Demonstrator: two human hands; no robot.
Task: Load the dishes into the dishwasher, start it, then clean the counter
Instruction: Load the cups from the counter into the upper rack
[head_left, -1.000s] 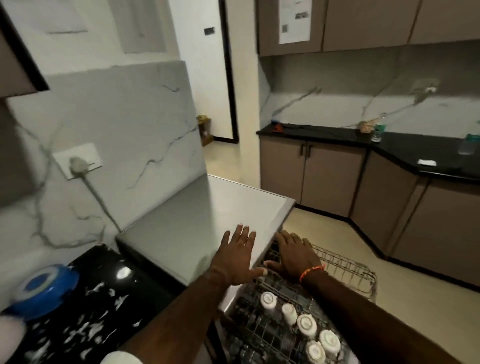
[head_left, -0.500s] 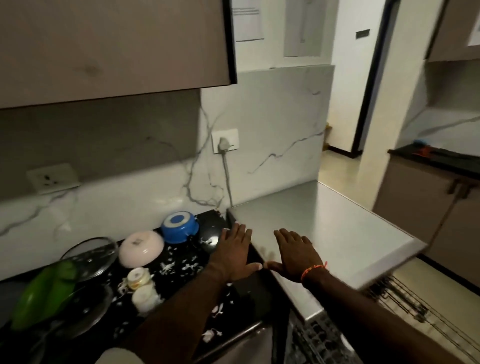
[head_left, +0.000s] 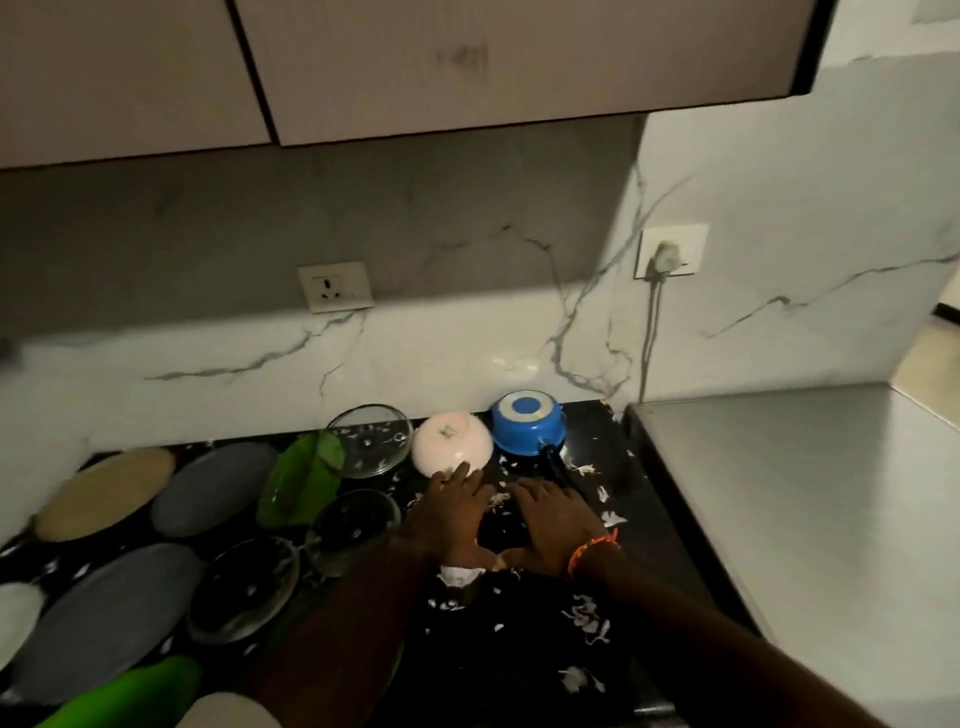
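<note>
The view is being swung left from half a second ago, off the steel dishwasher top (head_left: 810, 499) and onto the black counter (head_left: 524, 644), and both hands are being carried along from the steel edge to the dishes. The left hand (head_left: 453, 512) is being held flat, palm down, fingers straight and together, with its fingertips (head_left: 457, 473) at the near rim of the upturned white bowl (head_left: 452, 443); nothing is being gripped. The right hand (head_left: 556, 525) is being held flat beside it, fingers extended toward the dark handle of the upturned blue pan (head_left: 527, 420), an orange band (head_left: 592, 548) on the wrist; whether the handle is being touched cannot be told. White scraps (head_left: 589, 621) are lying scattered over the counter around both hands. To the left, glass bowls (head_left: 370, 440), a green dish (head_left: 306, 480), grey plates (head_left: 215, 488) and a tan plate (head_left: 106, 491) are being left crowded together. A plug (head_left: 666, 255) is sitting in the wall socket above the steel top.
</note>
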